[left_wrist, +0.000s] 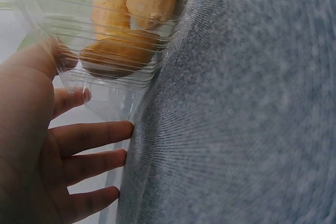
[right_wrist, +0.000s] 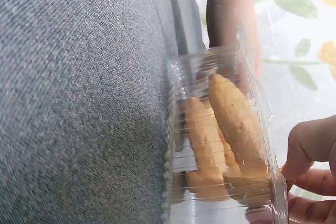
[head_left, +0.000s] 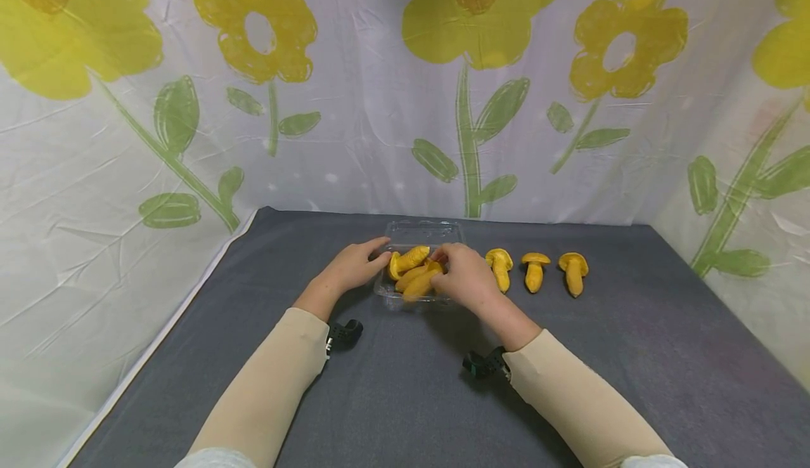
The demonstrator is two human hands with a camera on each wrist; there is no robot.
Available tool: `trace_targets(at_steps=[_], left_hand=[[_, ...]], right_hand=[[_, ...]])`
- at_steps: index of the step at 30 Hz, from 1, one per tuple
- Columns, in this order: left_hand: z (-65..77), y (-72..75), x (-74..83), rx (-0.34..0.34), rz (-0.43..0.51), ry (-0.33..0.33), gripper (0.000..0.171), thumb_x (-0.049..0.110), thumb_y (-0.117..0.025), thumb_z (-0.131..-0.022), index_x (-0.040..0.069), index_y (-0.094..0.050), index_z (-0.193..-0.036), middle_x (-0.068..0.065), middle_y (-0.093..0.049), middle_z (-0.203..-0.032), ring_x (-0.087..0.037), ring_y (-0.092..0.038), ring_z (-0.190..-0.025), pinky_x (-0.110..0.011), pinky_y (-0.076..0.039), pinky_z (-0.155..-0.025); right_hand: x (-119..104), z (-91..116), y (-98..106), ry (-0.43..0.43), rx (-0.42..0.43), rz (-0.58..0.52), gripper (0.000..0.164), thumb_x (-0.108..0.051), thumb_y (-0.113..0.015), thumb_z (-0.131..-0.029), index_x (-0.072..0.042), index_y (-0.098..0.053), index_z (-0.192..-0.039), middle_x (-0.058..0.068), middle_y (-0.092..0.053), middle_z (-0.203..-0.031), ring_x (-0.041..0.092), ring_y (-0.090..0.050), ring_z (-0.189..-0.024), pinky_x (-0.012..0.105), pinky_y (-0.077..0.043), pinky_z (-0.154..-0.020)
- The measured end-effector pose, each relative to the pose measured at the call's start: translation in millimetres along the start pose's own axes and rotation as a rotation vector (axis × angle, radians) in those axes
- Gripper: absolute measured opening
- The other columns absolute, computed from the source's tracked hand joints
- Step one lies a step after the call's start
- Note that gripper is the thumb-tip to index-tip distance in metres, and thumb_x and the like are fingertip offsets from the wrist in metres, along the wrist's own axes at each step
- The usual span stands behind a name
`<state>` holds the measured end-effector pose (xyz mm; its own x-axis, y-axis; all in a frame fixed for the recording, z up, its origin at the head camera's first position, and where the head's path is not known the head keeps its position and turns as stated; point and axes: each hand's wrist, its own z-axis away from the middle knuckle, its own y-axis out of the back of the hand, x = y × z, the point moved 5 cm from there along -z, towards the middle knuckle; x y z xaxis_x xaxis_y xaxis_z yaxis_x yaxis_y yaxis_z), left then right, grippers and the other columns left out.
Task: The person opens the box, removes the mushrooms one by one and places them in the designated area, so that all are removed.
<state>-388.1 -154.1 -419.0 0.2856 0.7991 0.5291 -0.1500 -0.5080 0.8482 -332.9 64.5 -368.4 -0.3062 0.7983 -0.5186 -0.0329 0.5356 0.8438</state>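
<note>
A clear plastic clamshell container (head_left: 394, 302) lies on the cloth with its lid (head_left: 425, 231) swung back. Inside are several yellow mushrooms (head_left: 414, 256), piled at different angles. My left hand (head_left: 351, 265) is at the container's left side. In the left wrist view, its thumb and index finger pinch the plastic wall (left_wrist: 65, 72), while the other fingers stretch out beside it. My right hand (head_left: 468, 276) reaches over the right side, its fingers and thumb around the cap end of a mushroom (right_wrist: 239, 121). The right fingertips are partly hidden behind the plastic.
Three more yellow mushrooms stand in a row right of the container: the near one (head_left: 500, 268), the middle one (head_left: 534, 271) and the far right one (head_left: 573, 273). A dark grey cloth (head_left: 392, 398) covers the table. Behind it hangs a flower-printed curtain (head_left: 361, 138).
</note>
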Motion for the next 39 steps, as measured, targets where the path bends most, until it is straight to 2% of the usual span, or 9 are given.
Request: trace_targets(at_steps=[11,24,39], left_hand=[[0.9,-1.2,-0.3,0.006,-0.003,-0.004,0.059,0.046,-0.045,-0.109,0.018,-0.038,-0.161,-0.013,-0.062,-0.140,-0.031,-0.061,-0.122,-0.054,-0.050,-0.101],[-0.6,-1.4,-3.3,0.000,0.007,-0.002,0.060,0.048,-0.044,-0.109,0.021,-0.037,-0.162,-0.013,-0.061,-0.141,-0.031,-0.061,-0.124,-0.054,-0.049,-0.101],[-1.3,-2.2,-3.7,-0.001,0.007,0.003,0.059,0.047,-0.044,-0.109,0.021,-0.037,-0.162,-0.012,-0.061,-0.140,-0.030,-0.061,-0.122,-0.053,-0.050,-0.101]], right_hand=[[4.8,-1.0,9.2,-0.026,0.061,-0.023,0.031,-0.005,-0.067,-0.088,-0.012,-0.072,-0.118,0.009,-0.066,-0.115,0.027,-0.063,-0.099,0.041,-0.053,-0.075],[4.3,0.6,23.5,-0.018,0.074,-0.068,0.024,-0.010,-0.070,-0.093,-0.011,-0.071,-0.117,0.010,-0.064,-0.116,0.027,-0.063,-0.097,0.039,-0.055,-0.072],[3.5,3.8,41.5,-0.019,0.053,-0.130,0.030,-0.008,-0.065,-0.092,-0.012,-0.071,-0.122,0.006,-0.066,-0.118,0.026,-0.065,-0.100,0.041,-0.056,-0.077]])
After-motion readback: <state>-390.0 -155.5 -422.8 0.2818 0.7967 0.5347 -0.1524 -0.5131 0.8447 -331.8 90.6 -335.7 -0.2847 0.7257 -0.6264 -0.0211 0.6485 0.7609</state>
